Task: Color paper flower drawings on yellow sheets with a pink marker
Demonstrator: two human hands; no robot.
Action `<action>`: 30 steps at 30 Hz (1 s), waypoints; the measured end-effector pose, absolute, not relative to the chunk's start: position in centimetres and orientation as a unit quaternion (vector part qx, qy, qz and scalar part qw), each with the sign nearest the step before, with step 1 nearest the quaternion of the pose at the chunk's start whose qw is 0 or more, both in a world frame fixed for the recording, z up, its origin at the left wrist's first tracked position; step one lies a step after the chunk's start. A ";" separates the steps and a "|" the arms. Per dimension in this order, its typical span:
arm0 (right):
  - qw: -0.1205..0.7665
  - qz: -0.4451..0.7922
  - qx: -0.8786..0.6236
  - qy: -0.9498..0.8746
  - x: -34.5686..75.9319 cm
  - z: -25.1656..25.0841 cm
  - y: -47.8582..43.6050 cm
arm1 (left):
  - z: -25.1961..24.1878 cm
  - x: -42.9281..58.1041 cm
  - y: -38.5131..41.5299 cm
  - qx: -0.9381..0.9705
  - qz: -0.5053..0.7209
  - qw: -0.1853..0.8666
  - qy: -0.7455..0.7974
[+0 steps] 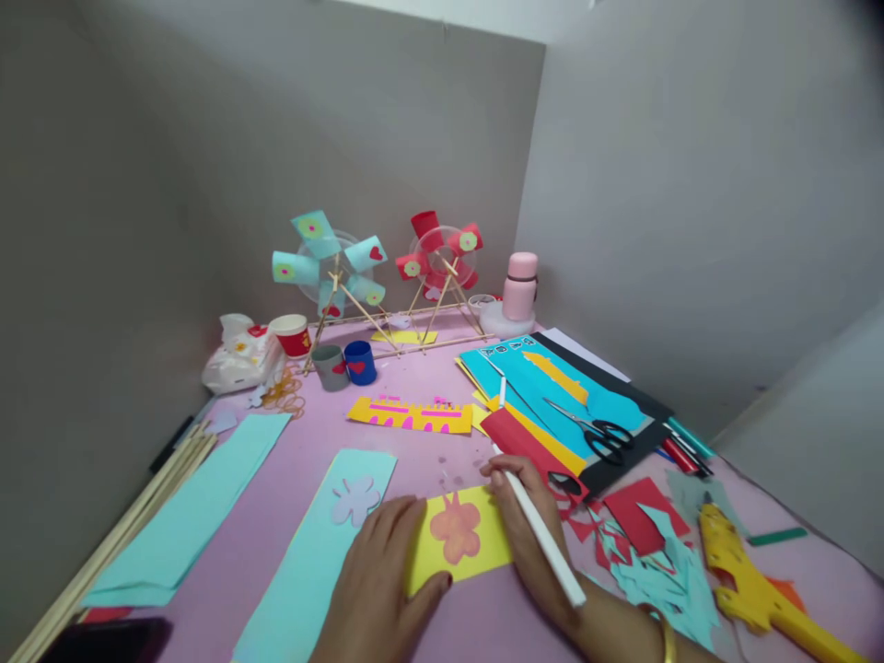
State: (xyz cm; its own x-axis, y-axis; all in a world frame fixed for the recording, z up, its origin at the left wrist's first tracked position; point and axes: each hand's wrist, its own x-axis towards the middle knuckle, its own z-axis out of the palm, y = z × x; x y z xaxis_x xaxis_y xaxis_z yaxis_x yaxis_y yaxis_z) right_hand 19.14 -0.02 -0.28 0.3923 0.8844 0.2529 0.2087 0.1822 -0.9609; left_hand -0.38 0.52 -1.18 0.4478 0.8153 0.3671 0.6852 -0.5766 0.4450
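A yellow paper piece [490,534] lies flat in front of me with a butterfly [456,529] in orange-pink on it. My left hand [383,575] rests open on the paper's left edge, thumb apart from the fingers. In my right hand [529,529] is a slim white pen [545,543], slanting across the hand. That hand lies on the paper's right side. Left of the paper, a light blue paper strip [304,571] bears a pale lilac butterfly cutout [355,499], partly beside my left fingers.
Two paper wheels on stick frames, one light blue [331,272] and one red [442,258], stand behind. Rightward lie scissors [598,431], coloured sheets [552,396], paper scraps [663,580] and a yellow glue gun [742,571]. Wooden sticks [138,543] line the left.
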 end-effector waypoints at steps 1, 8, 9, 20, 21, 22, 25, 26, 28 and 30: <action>0.608 0.274 -0.571 -0.479 19.1 -0.2 0.0 | -1.0 -0.3 0.6 0.841 0.286 0.123 0.443; 0.629 0.233 -0.553 -0.494 19.0 0.4 0.2 | 0.3 -0.1 0.6 0.802 0.356 0.169 0.449; 0.631 0.230 -0.553 -0.493 19.1 0.5 0.4 | 0.5 -0.2 0.6 0.794 0.369 0.178 0.450; 0.638 0.357 -0.515 -0.448 20.4 1.5 -0.6 | 1.8 -0.7 1.5 0.651 0.481 0.364 0.462; 0.648 0.368 -0.507 -0.433 20.3 1.7 -0.7 | 1.9 -0.8 1.6 0.633 0.486 0.391 0.459; 0.659 0.375 -0.500 -0.417 20.2 1.9 -0.7 | 2.0 -0.8 1.6 0.614 0.489 0.420 0.455; 0.699 0.376 -0.486 -0.366 20.2 2.6 -0.6 | 2.3 -0.6 1.6 0.551 0.487 0.511 0.445; 0.711 0.375 -0.481 -0.351 20.3 2.8 -0.6 | 2.3 -0.5 1.4 0.528 0.483 0.541 0.442; 0.730 0.374 -0.472 -0.324 20.4 3.1 -0.6 | 2.3 -0.1 1.0 0.483 0.475 0.593 0.436; 0.745 0.376 -0.461 -0.301 20.4 3.3 -0.7 | 2.3 0.3 0.6 0.441 0.472 0.632 0.428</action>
State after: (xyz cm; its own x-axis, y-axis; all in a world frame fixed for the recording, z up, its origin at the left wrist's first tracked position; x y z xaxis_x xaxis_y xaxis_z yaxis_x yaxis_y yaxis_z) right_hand 20.43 -0.65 3.29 0.5352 0.8386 0.1020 -0.2834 0.2920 -0.9135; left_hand 0.28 0.55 2.28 0.1872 0.9744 -0.1247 -0.2185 0.1651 0.9618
